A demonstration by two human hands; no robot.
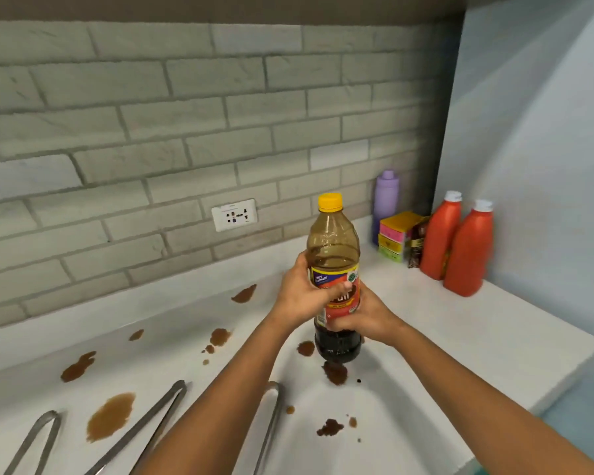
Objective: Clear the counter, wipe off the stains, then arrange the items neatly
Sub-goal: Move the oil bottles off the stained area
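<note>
A tall plastic sauce bottle point(333, 241) with a yellow cap and a red and yellow label stands upright over the white counter point(460, 323); dark liquid fills only its bottom. My left hand point(302, 296) grips the bottle at the label from the left, thumb across the front. Lower on the label, my right hand point(364, 320) wraps round it from the right. Whether the bottle's base touches the counter I cannot tell. Brown stains point(110, 416) spot the counter at the left, the middle and below the bottle.
Two red sauce bottles point(467, 248) stand in the far right corner, beside a purple bottle point(386, 197), a stack of coloured boxes point(396, 236) and a dark sachet point(417, 245). Metal tongs point(144, 430) lie near the front edge. A wall socket point(234, 214) sits in the tiled backsplash.
</note>
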